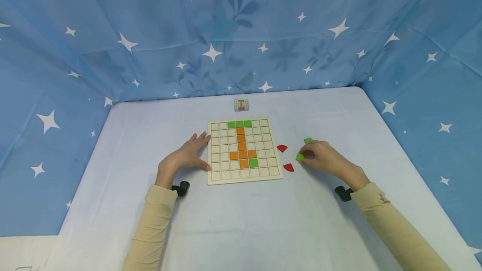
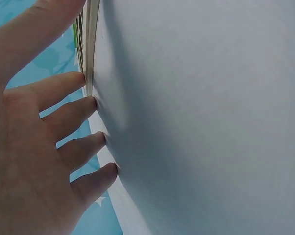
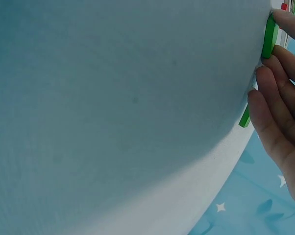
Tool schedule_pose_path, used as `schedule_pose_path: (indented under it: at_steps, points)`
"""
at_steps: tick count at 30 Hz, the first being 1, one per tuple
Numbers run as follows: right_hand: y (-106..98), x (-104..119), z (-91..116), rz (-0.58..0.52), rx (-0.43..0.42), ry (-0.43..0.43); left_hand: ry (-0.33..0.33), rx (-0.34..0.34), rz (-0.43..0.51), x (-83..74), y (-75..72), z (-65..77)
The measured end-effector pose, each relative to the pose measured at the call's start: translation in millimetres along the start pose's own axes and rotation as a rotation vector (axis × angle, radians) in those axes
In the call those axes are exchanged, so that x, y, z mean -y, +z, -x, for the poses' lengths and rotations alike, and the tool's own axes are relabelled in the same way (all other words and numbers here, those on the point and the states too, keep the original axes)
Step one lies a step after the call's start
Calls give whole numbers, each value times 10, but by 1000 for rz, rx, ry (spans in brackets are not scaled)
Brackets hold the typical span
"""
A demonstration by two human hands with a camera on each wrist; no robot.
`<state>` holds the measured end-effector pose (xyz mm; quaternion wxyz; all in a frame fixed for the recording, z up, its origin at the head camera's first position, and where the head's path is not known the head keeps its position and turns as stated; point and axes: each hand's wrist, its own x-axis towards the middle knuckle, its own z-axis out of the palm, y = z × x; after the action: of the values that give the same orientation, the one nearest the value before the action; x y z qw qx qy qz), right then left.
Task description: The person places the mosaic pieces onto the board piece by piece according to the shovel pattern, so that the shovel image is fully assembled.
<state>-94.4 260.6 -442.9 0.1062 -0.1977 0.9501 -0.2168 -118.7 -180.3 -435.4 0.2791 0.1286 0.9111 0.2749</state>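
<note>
A pale wooden grid board (image 1: 224,175) lies on the table, with orange tiles (image 1: 242,146) in a column and a short crossing row. Three green tiles (image 1: 239,124) top the column, and another green tile (image 1: 253,163) sits near its foot. At the board's left edge, my left hand (image 1: 187,154) rests with fingers spread, thumb and fingertips touching the rim. My right hand (image 1: 323,156) pinches a green tile (image 3: 270,35) between thumb and fingers, right of the board. A second loose green piece (image 1: 307,140) lies just beyond that hand, partly hidden by fingers in the right wrist view.
Two red wedge-shaped pieces, an upper red wedge (image 1: 282,148) and a lower red wedge (image 1: 288,167), lie between the board and my right hand. Behind the board is a small pattern card (image 1: 241,105). A blue star-printed curtain (image 1: 211,28) borders the white-covered table (image 1: 241,229).
</note>
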Motion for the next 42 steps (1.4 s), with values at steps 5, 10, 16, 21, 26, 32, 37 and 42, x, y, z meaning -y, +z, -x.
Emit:
schedule_pose_path:
  at_steps: [5, 10, 16, 21, 26, 32, 37, 42]
  points:
    - [9, -4, -4, 5, 4, -10, 0, 2, 1, 26, 17, -16]
    - [-1, -2, 0, -2, 10, -6, -1, 2, 1, 36, 19, -14]
    - [-20, 22, -1, -20, -5, -45, 1, 2, 2, 33, 22, -11]
    - [-22, 35, -29, -26, -28, -82, 2, 5, 6, 31, 29, -13]
    - [-18, 70, -68, -43, -38, -100, -5, 5, 3, 26, 19, -4]
    - [-4, 133, -112, -53, -34, -106, -3, 4, -3, 20, 13, -5]
    - [2, 209, -160, -67, -39, -120, 0, 0, 0, 13, 11, -8]
    - [13, 283, -203, -85, -31, -140, 8, -1, -1, 11, 8, -4]
